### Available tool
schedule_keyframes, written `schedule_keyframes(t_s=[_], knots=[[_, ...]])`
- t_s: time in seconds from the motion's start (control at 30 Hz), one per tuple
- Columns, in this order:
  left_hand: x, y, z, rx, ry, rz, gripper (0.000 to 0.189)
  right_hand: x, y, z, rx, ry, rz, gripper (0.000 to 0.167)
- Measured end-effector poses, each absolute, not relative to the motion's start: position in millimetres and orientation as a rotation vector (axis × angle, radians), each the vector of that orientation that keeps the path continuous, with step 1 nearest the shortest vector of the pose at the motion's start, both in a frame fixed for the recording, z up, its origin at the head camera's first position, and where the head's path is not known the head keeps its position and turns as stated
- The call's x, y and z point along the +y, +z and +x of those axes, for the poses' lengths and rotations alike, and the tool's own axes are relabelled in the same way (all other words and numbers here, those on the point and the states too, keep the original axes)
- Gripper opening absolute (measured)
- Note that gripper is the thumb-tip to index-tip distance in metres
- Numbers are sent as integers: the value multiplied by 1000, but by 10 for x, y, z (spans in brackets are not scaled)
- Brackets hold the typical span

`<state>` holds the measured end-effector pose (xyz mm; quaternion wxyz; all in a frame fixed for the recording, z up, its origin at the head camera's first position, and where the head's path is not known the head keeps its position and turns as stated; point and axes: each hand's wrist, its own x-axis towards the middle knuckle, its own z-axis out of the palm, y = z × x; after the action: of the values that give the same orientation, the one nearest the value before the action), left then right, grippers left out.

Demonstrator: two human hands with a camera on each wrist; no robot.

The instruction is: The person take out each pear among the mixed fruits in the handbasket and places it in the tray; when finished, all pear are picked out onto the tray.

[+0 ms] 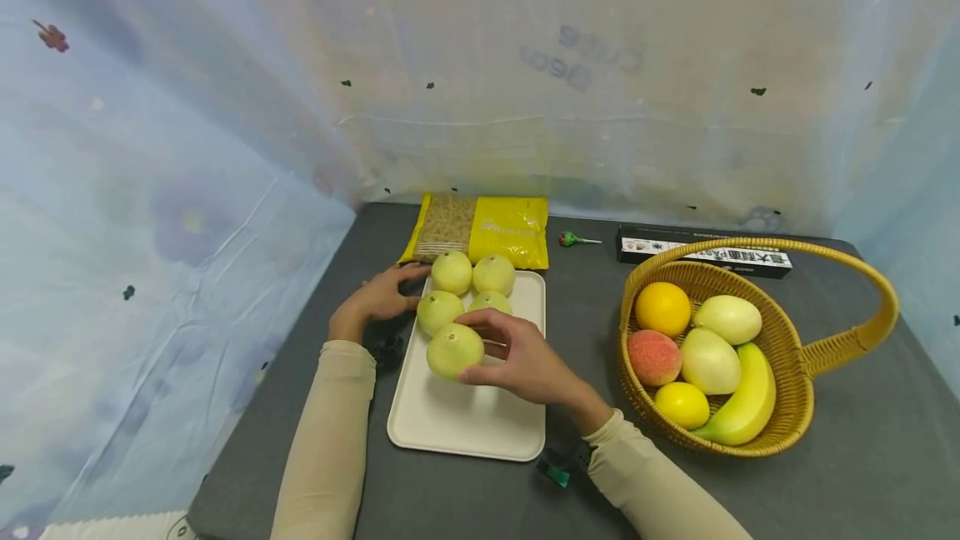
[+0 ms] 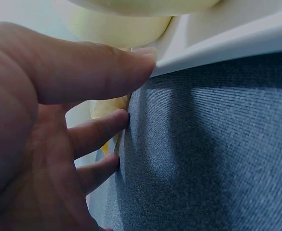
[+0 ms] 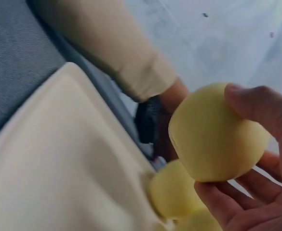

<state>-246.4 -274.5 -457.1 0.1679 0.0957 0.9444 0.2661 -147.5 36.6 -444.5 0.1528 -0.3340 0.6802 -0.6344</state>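
Fruit (image 3: 213, 137) in right fingers (image 3: 220, 202) — basket (image 1: 789, 386) in head view only.

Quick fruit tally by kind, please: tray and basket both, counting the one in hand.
Round pale-green fruits: 5 (4 on the tray, 1 in the right hand)
Pale pear-like fruits: 2
Orange: 1
Peach: 1
Yellow lemon-like fruit: 1
Banana: 1
Total: 11

The dark table (image 1: 585, 332) carries a tray (image 1: 468, 430), basket (image 1: 792, 357), packet (image 1: 504, 232), lollipop (image 1: 571, 238) and box (image 1: 675, 238).
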Motion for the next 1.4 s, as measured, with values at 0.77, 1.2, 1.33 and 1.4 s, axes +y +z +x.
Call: schedule_keyframes(t_s=[0.77, 1.2, 1.33, 1.4], knots=[[-2738, -4580, -2452, 2698, 772, 268, 72, -131, -4777, -1358, 2618, -1475, -1124, 65], [-2724, -4557, -2459, 2688, 764, 250, 71, 377, -4419, -1290, 2420, -1465, -1005, 62], [-2729, -4568, -2467, 2677, 764, 243, 71, 748, -4260, -1287, 2282, -1530, -1069, 62], [-2736, -4569, -2469, 2671, 769, 243, 71, 955, -4177, -1279, 2207, -1569, -1070, 64]])
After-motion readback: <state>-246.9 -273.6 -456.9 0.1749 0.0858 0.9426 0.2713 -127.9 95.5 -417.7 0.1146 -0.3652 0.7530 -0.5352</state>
